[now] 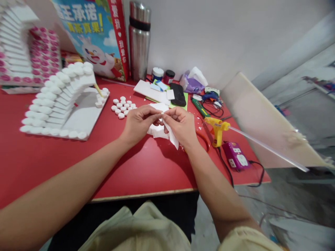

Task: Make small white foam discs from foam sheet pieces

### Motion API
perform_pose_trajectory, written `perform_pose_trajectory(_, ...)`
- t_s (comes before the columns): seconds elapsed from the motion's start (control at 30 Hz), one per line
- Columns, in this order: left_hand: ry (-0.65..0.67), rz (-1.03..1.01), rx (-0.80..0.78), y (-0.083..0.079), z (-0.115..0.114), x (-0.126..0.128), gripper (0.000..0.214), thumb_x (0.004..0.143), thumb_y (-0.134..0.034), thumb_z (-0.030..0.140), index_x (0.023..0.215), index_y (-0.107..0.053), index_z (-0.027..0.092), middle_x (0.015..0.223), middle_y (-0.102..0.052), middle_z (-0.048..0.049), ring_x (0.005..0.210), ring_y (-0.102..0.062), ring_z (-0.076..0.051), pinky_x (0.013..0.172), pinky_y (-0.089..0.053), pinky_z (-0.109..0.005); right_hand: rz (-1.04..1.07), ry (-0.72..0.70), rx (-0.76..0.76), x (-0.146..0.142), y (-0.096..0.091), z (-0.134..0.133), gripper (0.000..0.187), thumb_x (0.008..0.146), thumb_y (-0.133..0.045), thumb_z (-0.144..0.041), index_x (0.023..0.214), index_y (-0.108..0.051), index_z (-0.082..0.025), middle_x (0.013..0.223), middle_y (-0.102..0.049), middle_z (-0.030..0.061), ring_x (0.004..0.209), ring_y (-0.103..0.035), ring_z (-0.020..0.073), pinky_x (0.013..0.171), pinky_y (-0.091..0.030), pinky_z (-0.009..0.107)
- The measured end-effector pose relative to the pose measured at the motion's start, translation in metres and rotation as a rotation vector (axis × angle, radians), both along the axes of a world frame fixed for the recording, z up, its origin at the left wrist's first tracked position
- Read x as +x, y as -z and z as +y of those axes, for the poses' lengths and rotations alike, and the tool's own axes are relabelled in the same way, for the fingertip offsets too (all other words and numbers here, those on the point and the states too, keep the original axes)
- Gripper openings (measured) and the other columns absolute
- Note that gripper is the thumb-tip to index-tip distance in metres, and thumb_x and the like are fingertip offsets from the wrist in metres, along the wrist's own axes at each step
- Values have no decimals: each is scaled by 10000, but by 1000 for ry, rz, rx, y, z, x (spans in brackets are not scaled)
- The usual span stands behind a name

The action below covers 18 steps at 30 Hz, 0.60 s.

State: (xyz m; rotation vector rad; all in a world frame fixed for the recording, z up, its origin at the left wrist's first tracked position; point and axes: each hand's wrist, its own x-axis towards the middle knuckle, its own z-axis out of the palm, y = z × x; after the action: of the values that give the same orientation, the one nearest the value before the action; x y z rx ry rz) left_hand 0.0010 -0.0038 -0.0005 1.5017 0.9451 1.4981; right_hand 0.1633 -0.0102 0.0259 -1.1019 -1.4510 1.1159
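My left hand [141,124] and my right hand [182,126] meet over the red table [149,174], fingertips pinched together. Between them is a thin white strip [172,135], paper or tissue by its look, hanging down below my right fingers. The end gripped at the fingertips is mostly hidden. More white sheets [158,131] lie beneath the hands. Left of my left hand is a cluster of small white puffy rounds [122,107]. Farther left stands a white curved staircase model [59,104], edged with similar rounds.
To the right are a yellow glue gun [216,129] with a long clear stick, a purple power box [236,156] and cords. Orange-handled scissors [204,139] lie partly behind my right arm. A steel flask [140,43], small jars, a tissue pack [193,83] and a printed box [96,42] line the back.
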Motion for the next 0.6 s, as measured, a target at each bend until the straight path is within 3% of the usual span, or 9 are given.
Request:
perform_pose_trajectory(0.13,171,-150,-267,1,9,-10,173,735,-883,299,821,-821,163,686,-739,-39,602,-670,-146,624,-587,-292,-36,-83,38,3,1,2,246,855,-782,-406,831,-633,-212,650,-693,-27,473,-596,103,481,-499,248)
perform_pose_trajectory(0.23,246,-170,-334,2,12,-14,233,714,-910,330,866,-846,165,694,-750,-50,592,-668,-145,617,-587,-294,-59,-106,74,4,-1,2,222,868,-770,-383,831,-637,-210,660,-689,-28,485,-600,101,488,-506,248)
perform_pose_trajectory(0.4,226,-91,-231,-3,8,-14,170,746,-879,300,839,-847,161,687,-740,-46,571,-662,-143,580,-565,-281,-133,-97,109,7,-5,0,189,890,-746,-352,827,-645,-206,655,-685,-31,486,-594,92,491,-486,232)
perform_pose_trajectory(0.6,98,55,-125,-7,3,-11,91,805,-811,247,786,-804,158,647,-705,-33,571,-648,-139,550,-527,-258,-93,-70,23,6,-4,2,243,852,-777,-384,802,-632,-195,666,-717,-9,470,-612,95,472,-472,225)
